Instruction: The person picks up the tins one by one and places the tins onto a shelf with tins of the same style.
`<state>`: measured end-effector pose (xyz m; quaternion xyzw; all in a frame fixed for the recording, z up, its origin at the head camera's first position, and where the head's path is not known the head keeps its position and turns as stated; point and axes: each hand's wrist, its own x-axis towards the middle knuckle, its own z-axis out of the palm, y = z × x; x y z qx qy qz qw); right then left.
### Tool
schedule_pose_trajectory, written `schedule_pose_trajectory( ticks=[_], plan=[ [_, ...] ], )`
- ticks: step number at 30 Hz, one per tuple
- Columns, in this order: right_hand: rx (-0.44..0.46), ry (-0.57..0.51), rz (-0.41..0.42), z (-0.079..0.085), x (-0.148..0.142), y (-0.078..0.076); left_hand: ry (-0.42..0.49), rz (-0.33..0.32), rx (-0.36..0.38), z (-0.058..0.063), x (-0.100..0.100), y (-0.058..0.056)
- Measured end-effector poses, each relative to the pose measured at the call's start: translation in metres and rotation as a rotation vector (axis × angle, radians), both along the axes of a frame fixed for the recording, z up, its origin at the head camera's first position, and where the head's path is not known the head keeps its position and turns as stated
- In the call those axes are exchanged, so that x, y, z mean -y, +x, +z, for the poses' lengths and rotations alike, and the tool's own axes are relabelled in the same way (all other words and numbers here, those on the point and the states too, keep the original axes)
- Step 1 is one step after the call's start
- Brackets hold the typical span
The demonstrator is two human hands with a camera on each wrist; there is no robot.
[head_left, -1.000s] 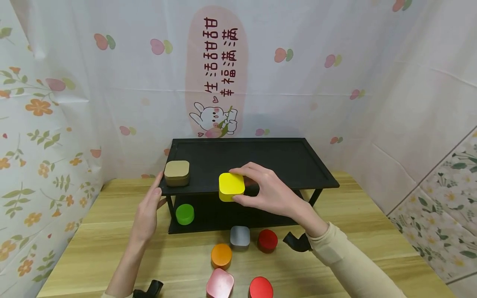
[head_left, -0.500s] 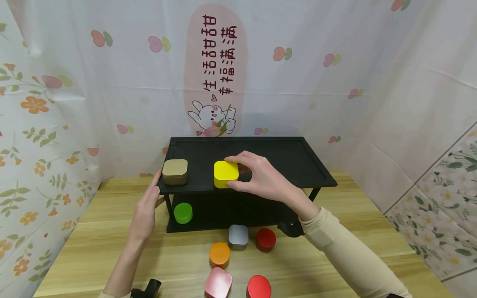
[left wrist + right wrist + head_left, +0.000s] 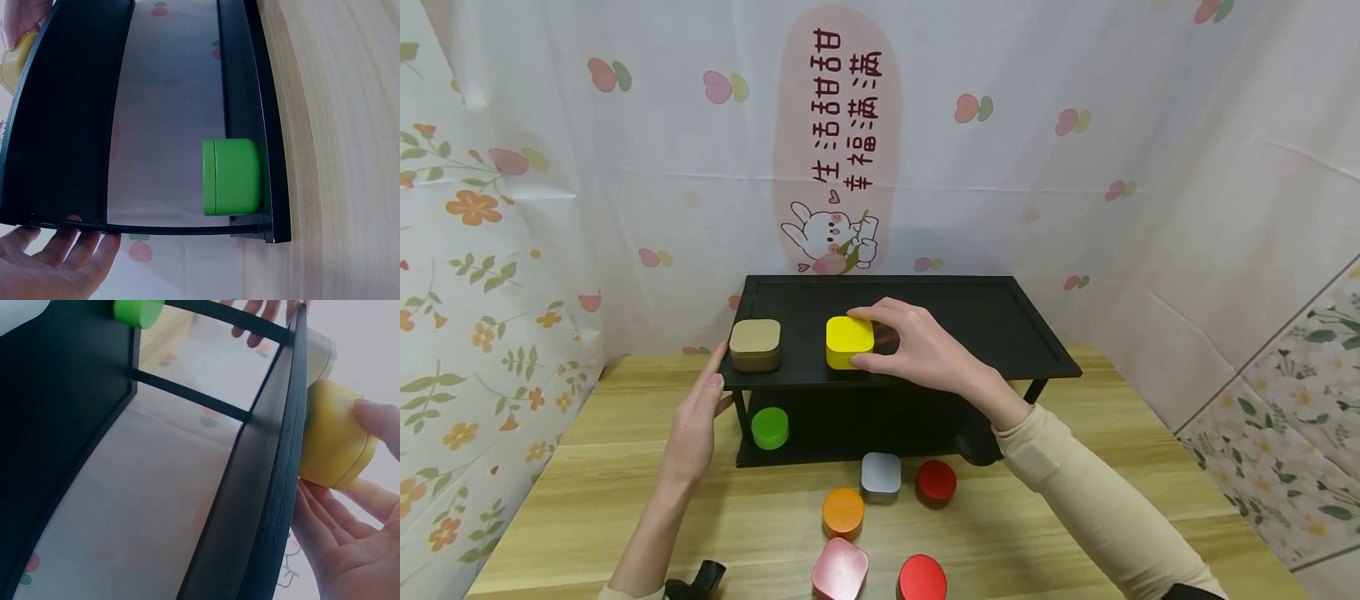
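Note:
My right hand (image 3: 913, 346) pinches a yellow square tin (image 3: 849, 342) between thumb and fingers at the front of the black shelf's top board (image 3: 940, 325). In the right wrist view the yellow tin (image 3: 334, 434) is right at that board. My left hand (image 3: 698, 417) rests against the shelf's left end, fingers extended; in the left wrist view the fingertips of the left hand (image 3: 65, 265) touch the side bar (image 3: 169, 230). A beige square tin (image 3: 756, 345) sits on the top board's left corner, beside the left fingertips. On the lower board stands a round green tin (image 3: 770, 428).
Before the shelf on the wooden table (image 3: 602, 492) lie a grey square tin (image 3: 881, 477), a dark red round one (image 3: 936, 483), an orange round tin (image 3: 843, 512), a pink square tin (image 3: 840, 569) and a red round tin (image 3: 922, 577). A patterned curtain (image 3: 685, 208) hangs behind.
My right hand has carried the yellow tin up and slightly left, from before the shelf's front edge to the top board. The left hand stays at the shelf's left end.

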<state>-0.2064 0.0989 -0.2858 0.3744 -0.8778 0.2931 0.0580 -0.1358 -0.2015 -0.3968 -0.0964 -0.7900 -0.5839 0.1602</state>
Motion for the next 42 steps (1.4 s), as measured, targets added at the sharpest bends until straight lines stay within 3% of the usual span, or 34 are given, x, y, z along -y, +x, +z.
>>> schedule_pose_trajectory(
  ticks=[33,42],
  plan=[
    [0.039,0.094,-0.028,-0.008,0.008,-0.010,-0.009,0.007,0.021,-0.001,0.000,0.002],
    [0.041,0.108,-0.025,-0.005,0.009,-0.012,0.020,-0.011,-0.006,0.001,0.000,0.002]
  ],
)
